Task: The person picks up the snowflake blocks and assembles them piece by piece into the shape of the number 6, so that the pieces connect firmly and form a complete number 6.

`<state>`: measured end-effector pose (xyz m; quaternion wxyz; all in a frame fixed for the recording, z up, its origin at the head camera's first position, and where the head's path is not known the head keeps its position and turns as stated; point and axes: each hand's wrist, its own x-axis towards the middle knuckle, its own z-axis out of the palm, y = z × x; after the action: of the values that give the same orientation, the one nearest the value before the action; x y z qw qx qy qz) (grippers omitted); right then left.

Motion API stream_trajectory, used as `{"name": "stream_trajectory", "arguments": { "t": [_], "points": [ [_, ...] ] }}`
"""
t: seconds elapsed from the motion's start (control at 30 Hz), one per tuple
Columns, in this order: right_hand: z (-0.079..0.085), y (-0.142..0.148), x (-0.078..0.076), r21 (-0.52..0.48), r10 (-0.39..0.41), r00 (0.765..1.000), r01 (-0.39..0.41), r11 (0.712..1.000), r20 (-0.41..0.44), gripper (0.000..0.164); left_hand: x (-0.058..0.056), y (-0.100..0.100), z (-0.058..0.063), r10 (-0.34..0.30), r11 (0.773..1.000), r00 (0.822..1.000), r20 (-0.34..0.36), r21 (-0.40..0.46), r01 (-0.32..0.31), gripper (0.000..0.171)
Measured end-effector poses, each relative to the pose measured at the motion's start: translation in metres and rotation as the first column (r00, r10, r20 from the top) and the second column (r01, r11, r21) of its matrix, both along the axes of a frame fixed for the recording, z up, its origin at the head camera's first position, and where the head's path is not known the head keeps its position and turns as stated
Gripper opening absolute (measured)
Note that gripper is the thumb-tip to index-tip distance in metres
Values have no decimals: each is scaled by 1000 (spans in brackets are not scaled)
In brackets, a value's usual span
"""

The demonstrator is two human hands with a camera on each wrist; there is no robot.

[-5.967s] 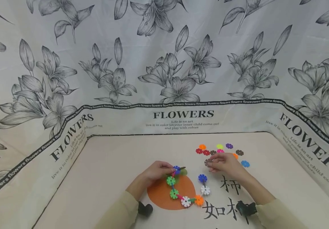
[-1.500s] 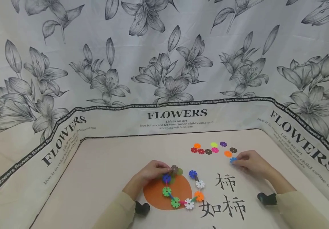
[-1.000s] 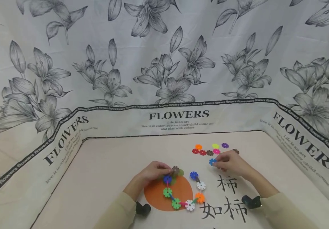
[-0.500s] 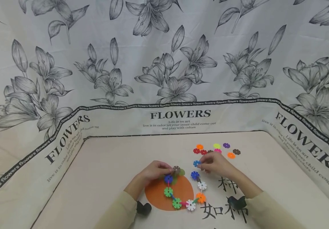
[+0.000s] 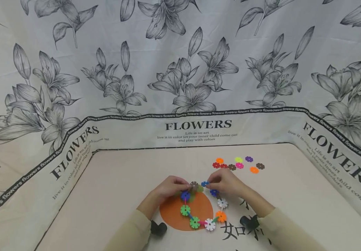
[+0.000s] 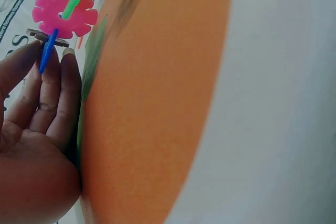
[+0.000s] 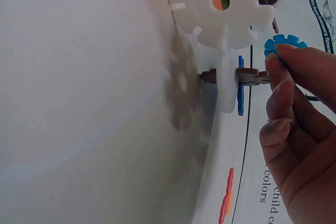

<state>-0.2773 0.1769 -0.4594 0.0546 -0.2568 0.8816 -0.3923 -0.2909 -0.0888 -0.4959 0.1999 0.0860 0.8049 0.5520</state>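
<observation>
A chain of interlocking plastic snowflake discs curves in an open loop over the table, including a green disc (image 5: 185,210), a white disc (image 5: 210,225) and an orange disc (image 5: 220,216). My left hand (image 5: 172,186) pinches the brown disc (image 5: 194,185) at the chain's left end; the left wrist view shows it edge-on beside a pink disc (image 6: 63,13). Between thumb and fingertips, my right hand (image 5: 225,182) holds a light blue disc (image 7: 283,43) close to the brown one. Just below it lies the chain's other end, a dark blue disc (image 5: 214,192).
Loose discs lie behind my right hand, among them a yellow disc (image 5: 238,159), a purple disc (image 5: 249,159) and a second orange disc (image 5: 254,170). The tablecloth (image 5: 130,167) carries a printed orange circle (image 5: 171,216) and black characters. A floral curtain (image 5: 193,69) encloses the back and sides.
The brown disc, earlier in my right hand, is now at the chain's left end. My right hand took the light blue disc from the loose ones and brought it left. The left hand stays nearly still.
</observation>
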Motion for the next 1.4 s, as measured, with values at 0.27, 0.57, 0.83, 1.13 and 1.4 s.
{"name": "stream_trajectory", "arguments": {
  "t": [0.27, 0.57, 0.83, 1.13, 1.4],
  "points": [
    [-1, -10, -2, 30, 20, 1000, -19, 999, -13, 5, -2, 0, -1, -5, 1000, 1000, -10, 8, 5, 19],
    [0, -14, 0, 44, 29, 999, -28, 999, -19, 5, -1, -1, 0, -29, 999, 999, -18, 31, 30, 21],
    [0, -18, -2, 42, 75, 996, -73, 996, -53, 5, 0, -1, 1, -46, 998, 998, -35, 50, 47, 20],
    [-2, -24, -2, 31, 132, 985, -130, 991, -112, 6, 3, -2, 1, -10, 998, 1000, -23, 68, 12, 18],
    [-2, -24, -5, 39, 126, 987, -123, 992, -101, 5, 1, 0, 1, -14, 999, 1000, -22, 50, 15, 17]
  ]
}}
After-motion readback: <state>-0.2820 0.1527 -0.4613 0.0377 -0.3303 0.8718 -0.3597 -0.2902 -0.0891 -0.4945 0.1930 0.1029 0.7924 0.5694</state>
